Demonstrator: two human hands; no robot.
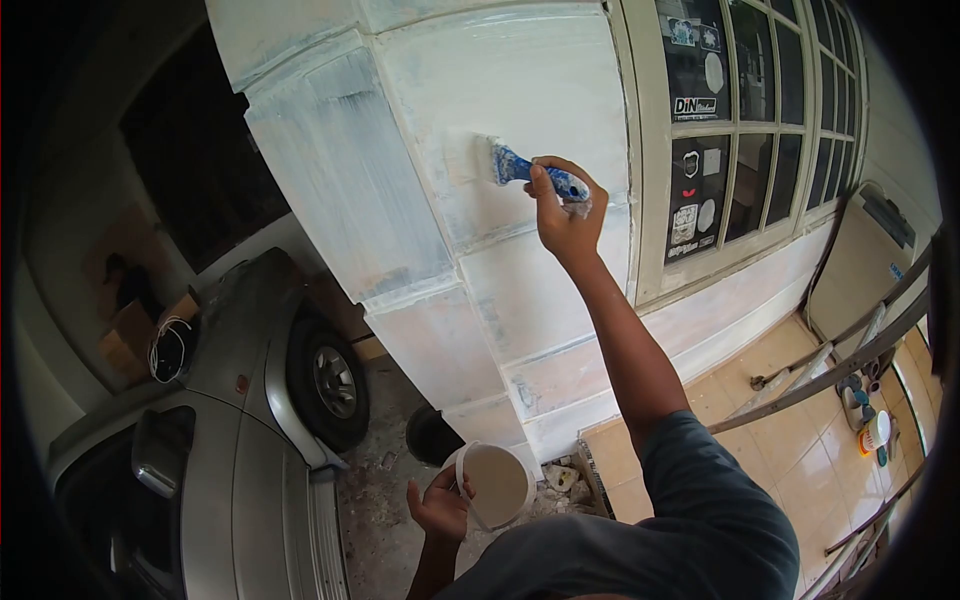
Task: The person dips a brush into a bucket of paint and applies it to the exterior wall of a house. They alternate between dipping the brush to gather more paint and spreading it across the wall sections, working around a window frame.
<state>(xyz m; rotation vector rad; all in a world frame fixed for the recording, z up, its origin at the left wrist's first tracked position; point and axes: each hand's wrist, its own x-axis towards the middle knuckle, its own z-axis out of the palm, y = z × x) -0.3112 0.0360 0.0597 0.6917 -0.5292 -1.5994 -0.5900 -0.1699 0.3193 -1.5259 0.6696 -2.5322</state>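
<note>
My right hand is wrapped round the blue handle of a paintbrush, whose paint-coated bristles meet the wall panel. White paint covers much of this panel, with greyish and pinkish patches showing along its edges and on neighbouring blocks. Low in front of me, my left hand grips the side of a white bucket near its rim and handle. Pale paint is visible inside the bucket, well below the brush.
A grey vehicle with a wheel stands at left. A black bucket sits by the wall's base. To the right are a gridded window, metal rails, and a small container on the tiled floor.
</note>
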